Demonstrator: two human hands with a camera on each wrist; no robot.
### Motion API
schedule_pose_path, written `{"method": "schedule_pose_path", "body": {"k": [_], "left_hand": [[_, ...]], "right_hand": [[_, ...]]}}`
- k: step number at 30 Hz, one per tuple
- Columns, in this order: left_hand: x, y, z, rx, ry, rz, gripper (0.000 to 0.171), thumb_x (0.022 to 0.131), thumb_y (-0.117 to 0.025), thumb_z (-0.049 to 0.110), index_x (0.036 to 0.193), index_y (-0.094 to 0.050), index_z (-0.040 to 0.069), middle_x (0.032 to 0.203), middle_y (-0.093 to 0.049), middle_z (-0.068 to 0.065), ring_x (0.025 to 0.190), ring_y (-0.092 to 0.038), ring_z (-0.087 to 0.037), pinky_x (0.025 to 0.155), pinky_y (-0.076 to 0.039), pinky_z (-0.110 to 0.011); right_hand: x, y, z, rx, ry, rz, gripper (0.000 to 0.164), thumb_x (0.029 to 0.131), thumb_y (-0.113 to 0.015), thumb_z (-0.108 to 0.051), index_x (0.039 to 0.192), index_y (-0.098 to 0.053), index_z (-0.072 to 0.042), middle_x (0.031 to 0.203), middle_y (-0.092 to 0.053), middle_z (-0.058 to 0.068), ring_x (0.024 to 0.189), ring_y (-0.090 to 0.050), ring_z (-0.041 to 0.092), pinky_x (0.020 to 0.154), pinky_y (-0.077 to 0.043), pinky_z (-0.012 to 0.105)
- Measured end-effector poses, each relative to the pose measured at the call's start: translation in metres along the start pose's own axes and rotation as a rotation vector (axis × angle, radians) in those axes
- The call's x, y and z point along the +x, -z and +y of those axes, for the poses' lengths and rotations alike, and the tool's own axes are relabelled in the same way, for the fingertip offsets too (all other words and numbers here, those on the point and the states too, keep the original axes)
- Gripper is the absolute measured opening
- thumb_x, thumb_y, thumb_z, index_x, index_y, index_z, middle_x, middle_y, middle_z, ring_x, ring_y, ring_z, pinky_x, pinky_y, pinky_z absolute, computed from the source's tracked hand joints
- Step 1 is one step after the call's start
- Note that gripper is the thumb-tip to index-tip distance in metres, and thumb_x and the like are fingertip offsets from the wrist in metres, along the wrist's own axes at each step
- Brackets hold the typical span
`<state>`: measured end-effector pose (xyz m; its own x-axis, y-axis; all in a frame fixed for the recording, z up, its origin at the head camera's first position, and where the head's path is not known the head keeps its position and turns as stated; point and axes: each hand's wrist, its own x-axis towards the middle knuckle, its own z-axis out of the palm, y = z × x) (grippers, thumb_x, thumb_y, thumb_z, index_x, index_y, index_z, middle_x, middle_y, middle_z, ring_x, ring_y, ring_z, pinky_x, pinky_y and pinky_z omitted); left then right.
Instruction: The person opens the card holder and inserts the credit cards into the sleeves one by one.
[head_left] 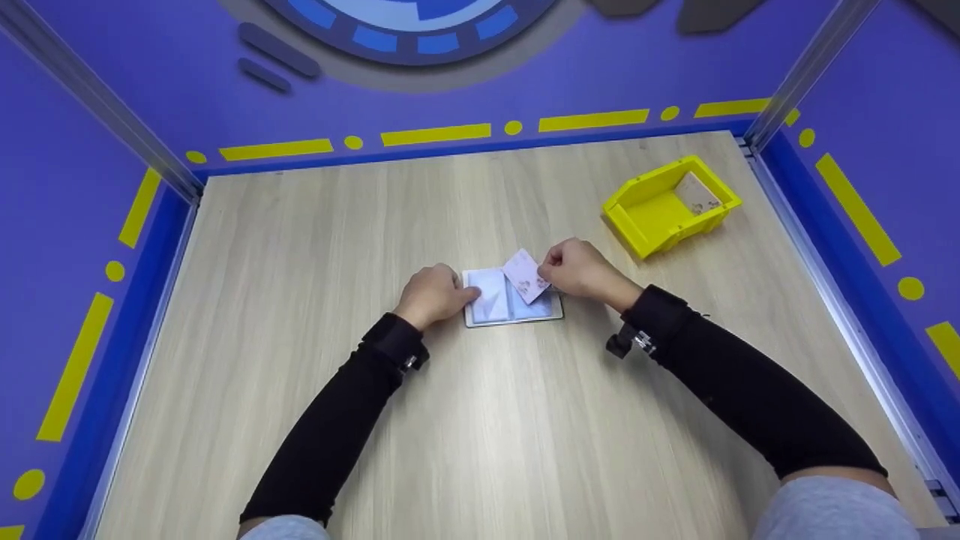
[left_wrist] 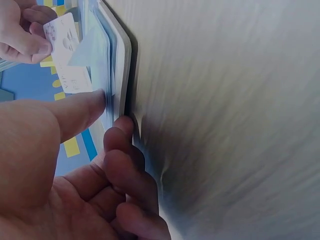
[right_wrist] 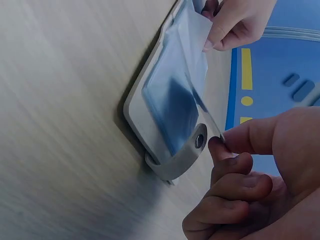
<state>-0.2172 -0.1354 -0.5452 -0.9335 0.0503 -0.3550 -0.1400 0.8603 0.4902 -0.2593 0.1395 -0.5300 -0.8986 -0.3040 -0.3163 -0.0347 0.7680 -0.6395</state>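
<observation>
A card holder with clear plastic sleeves lies spread out on the table. My left hand pinches its left edge, thumb on the sleeve and fingertips at the cover's edge, as the left wrist view shows. Between the thumb and forefinger of my right hand is a pale printed card, tilted over the holder's middle and right page. In the right wrist view the card is almost edge-on, and its far end meets the sleeves; whether it is inside one I cannot tell. A strap with a metal snap curves up from the holder's edge.
A yellow bin stands at the back right of the wooden table, with another printed card leaning inside. Blue panels with yellow marks wall the table at the back and both sides.
</observation>
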Motion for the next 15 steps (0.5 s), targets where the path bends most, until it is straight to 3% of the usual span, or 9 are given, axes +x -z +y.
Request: {"method": "schedule_pose_path", "body": {"k": [15], "left_hand": [[0.0002,-0.0013,-0.0019,0.010,-0.023,0.018,0.052,0.100,-0.078,0.049,0.063,-0.052,0.021,0.064,-0.049,0.007,0.062,-0.049,-0.015,0.057,-0.036,-0.031]], "right_hand": [[-0.0012,0.0047,-0.0001,0.026,-0.028,-0.087,0.020,0.103,-0.062,-0.020,0.095,-0.077,-0.008,0.088,-0.062,0.002,0.081,-0.056,0.019,0.069,-0.041,0.030]]}}
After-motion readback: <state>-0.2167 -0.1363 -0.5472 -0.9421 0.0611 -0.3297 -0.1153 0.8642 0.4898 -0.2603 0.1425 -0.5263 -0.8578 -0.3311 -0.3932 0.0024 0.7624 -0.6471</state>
